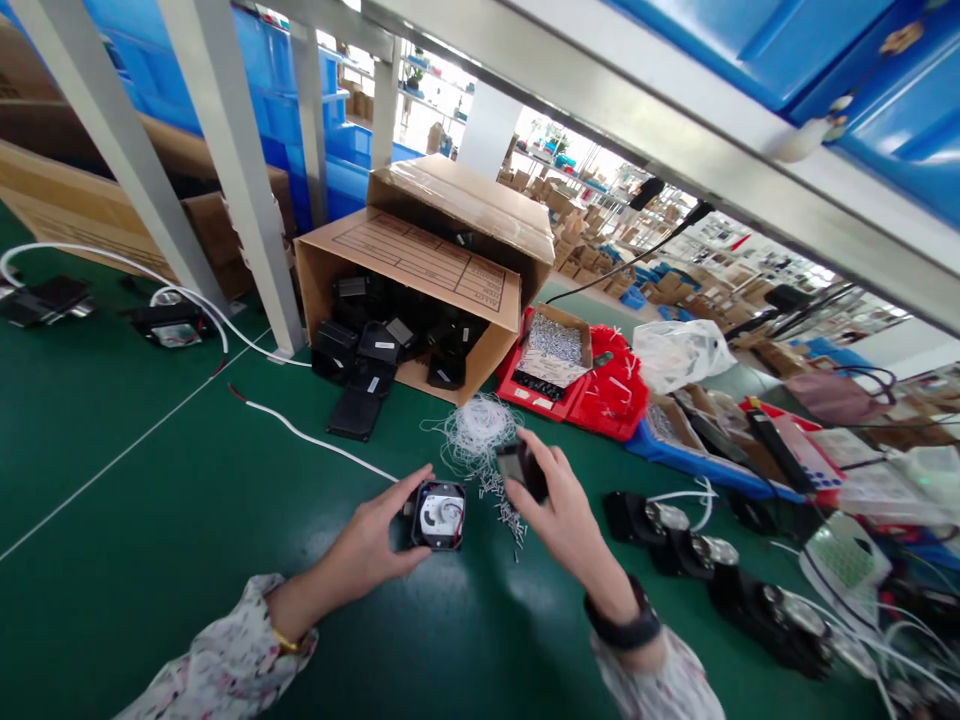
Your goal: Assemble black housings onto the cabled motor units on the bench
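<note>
Square black device [442, 515] in left hand [377, 530], apart from right hand [553, 500].

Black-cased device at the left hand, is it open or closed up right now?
Open: the black-cased device at the left hand shows its white inner plate, with no cover over it.
</note>
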Demonstrator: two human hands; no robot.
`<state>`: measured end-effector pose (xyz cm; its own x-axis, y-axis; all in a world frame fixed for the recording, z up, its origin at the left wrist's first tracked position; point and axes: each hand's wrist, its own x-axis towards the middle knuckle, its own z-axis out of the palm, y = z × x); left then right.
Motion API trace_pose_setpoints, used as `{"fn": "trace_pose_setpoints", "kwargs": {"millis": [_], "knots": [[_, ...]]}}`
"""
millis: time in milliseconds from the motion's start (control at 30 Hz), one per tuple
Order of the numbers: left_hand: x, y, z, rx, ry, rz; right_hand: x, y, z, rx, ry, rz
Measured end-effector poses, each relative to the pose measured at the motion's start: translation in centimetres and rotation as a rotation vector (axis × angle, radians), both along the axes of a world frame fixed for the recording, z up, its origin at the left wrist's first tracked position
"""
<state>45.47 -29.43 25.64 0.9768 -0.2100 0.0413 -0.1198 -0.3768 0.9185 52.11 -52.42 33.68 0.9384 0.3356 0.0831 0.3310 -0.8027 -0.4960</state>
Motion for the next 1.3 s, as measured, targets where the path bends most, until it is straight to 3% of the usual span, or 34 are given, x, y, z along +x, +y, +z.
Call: {"fn": "trace_pose_setpoints", "kwargs": {"millis": [67, 167, 233, 300, 367, 467, 633, 767, 867, 967, 1100, 1200, 1300], "knots": [[0.5, 0.0, 0.0, -0.030, 0.028, 0.013, -4.4, -2.7, -2.0, -0.034, 0.091, -0.047], [1.2, 0.0, -0.1, -0.076, 0.045, 0.014, -9.9, -4.4, -6.3, -0.152, 0.158, -0.168], [1.5, 0.1, -0.1, -0.106, 0.052, -0.002, -12.1, -4.6, -8.5, -0.221, 0.167, -0.200], [1.6, 0.2, -0.1, -0.124, 0.053, -0.022, -12.8, -4.6, -9.3, -0.249, 0.194, -0.156], [1.5, 0.3, -0.1, -0.133, 0.046, -0.034, -12.3, -4.8, -8.7, -0.240, 0.230, -0.078], [1.3, 0.5, -0.4, -0.133, 0.023, -0.038, -10.4, -4.4, -6.1, -0.153, 0.183, -0.009], [1.4, 0.6, -1.0, -0.141, -0.039, -0.041, -6.0, 0.1, -2.5, 0.057, -0.112, 0.100], [1.5, 0.5, -1.5, -0.153, -0.059, -0.016, -2.9, 4.5, -2.0, 0.061, -0.064, 0.222], [1.5, 0.5, -1.4, -0.220, -0.035, -0.020, -2.2, 5.3, -2.8, 0.084, 0.047, 0.281], [1.4, 0.6, -0.6, -0.216, -0.046, -0.037, -3.2, 4.2, -4.2, 0.262, 0.117, 0.172], [1.1, 0.3, 0.7, -0.067, -0.135, -0.056, -6.1, 3.5, -6.3, 0.718, 0.469, -0.169], [0.9, -0.1, 0.9, -0.021, -0.163, -0.068, -7.7, 4.9, -7.0, 1.100, 0.783, -0.237], [0.9, -0.1, 1.0, -0.042, -0.114, -0.081, -8.0, 6.5, -7.0, 1.298, 0.787, -0.294]]}}
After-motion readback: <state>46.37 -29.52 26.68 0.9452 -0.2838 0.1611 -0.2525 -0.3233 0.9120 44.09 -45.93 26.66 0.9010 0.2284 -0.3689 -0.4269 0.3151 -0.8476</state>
